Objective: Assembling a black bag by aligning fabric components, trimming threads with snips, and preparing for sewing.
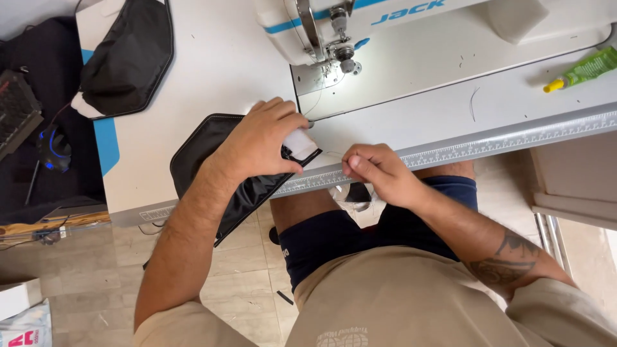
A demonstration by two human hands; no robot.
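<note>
My left hand (260,140) presses down on a black stitched fabric piece (212,173) that lies on the white sewing table (193,83) and hangs over its front edge. A small white label (299,142) sits under my fingertips at the fabric's corner. My right hand (375,168) rests at the table's front edge beside the ruler strip (488,146), fingers pinched together as if on a fine thread; nothing clear shows in them. The sewing machine's needle and presser foot (340,54) stand just beyond both hands.
A second black fabric piece (128,54) lies at the table's far left. A green and yellow bottle (581,71) lies at the right on the machine bed. Dark equipment (26,115) stands left of the table. Tiled floor (238,289) shows below.
</note>
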